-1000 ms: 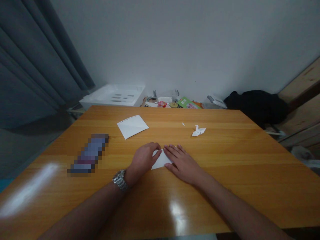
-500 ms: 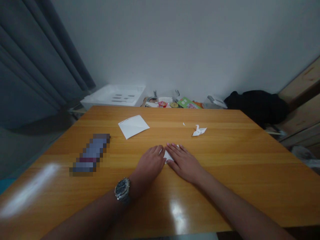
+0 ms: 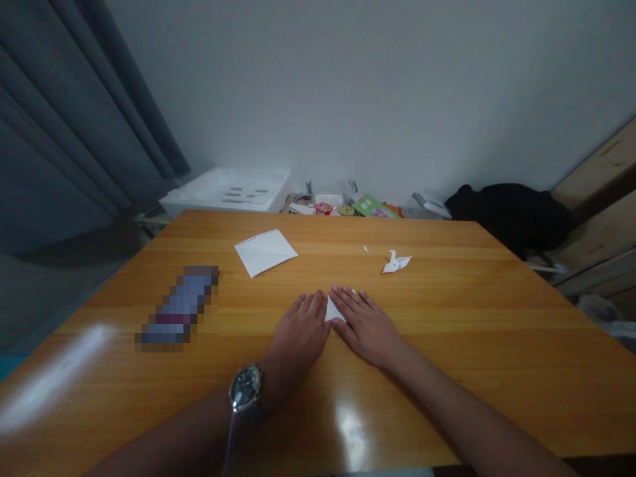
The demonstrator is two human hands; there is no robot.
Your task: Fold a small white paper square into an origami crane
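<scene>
A small folded piece of white paper (image 3: 334,311) lies on the wooden table at the centre, mostly covered by my hands. My right hand (image 3: 365,324) rests flat over its right part, fingers stretched out; a bit of white shows past the fingertips. Along the paper's left edge lies my left hand (image 3: 301,331), palm down with fingers extended, a metal watch (image 3: 245,388) on the wrist. Beyond the right hand stands a folded paper crane (image 3: 396,263), touched by neither hand.
A white sheet with a perforated edge (image 3: 265,253) lies at the back left. Nearer on the left is a pixelated flat object (image 3: 179,308). A tiny paper scrap (image 3: 366,249) sits near the crane. Behind the table (image 3: 487,318) are a white plastic tray (image 3: 223,189) and a green booklet (image 3: 375,207).
My left hand has shifted slightly, its fingers lying flatter beside the paper. The right hand stays almost in place on the paper.
</scene>
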